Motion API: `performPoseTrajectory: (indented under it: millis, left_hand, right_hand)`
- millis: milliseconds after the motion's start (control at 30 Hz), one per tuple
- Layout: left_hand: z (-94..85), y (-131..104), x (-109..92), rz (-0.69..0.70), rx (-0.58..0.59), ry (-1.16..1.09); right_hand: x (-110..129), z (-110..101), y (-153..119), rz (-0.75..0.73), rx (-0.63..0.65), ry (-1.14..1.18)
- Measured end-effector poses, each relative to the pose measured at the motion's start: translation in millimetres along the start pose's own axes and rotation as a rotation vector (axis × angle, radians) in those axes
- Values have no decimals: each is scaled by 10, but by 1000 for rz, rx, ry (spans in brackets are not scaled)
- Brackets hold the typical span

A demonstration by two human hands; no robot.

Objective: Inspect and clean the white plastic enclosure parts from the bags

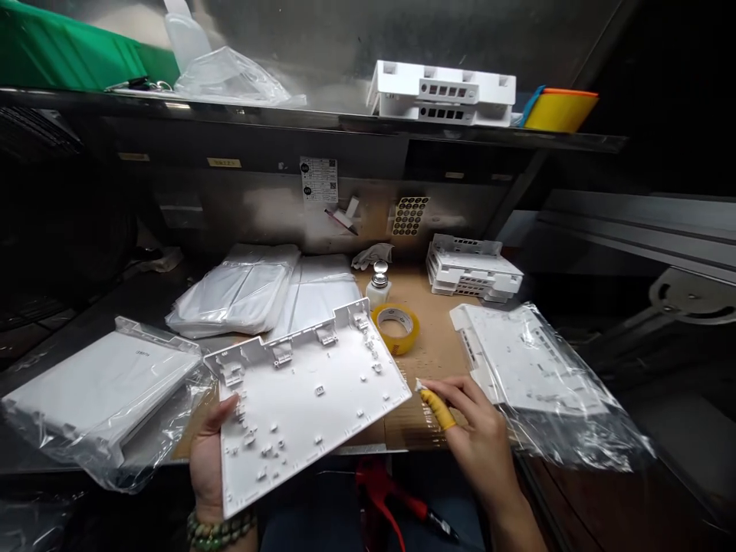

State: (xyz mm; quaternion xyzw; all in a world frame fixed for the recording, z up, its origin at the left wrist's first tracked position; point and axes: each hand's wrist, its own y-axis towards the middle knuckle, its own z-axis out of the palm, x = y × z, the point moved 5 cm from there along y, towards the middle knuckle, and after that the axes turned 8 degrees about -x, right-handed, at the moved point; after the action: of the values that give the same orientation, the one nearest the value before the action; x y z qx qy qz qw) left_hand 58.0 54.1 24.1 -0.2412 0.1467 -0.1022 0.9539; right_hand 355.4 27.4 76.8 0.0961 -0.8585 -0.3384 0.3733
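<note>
Two hands of mine work over the cardboard [440,307]: my left hand [208,464] grips the white plastic housing panel [304,406] by its left side, thumb on the studded face, other fingers hidden beneath. My right hand [486,441] pinches a small white scrap [420,386] just beside the panel's corner, a yellow finger cover [438,409] on one digit. Beyond sit a tape roll [410,340] and a metal-topped bottle [378,288]; farther, white housings [445,93] rest on the shelf [322,123].

No text is legible. The printed sheet [319,180] on the far wall [247,211] carries two square codes, its lettering too small.
</note>
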Motion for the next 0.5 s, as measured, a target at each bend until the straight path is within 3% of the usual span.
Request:
performPoseTrajectory:
  millis: [167,267,367,500]
  left_hand:
    - [60,5,-22,85,-117,-15]
    - [39,-19,-26,132,-168,25]
    - [-44,-62,-16,147,-99,138]
    - [-298,-63,-26,62,-20,219]
  right_hand:
    - [-46,-16,-51,-73,24,59]
    - [-239,-24,-9,6,28,-11]
    - [-313,-113,147,105,-39,50]
    - [-53,-212,454,73,-162,212]
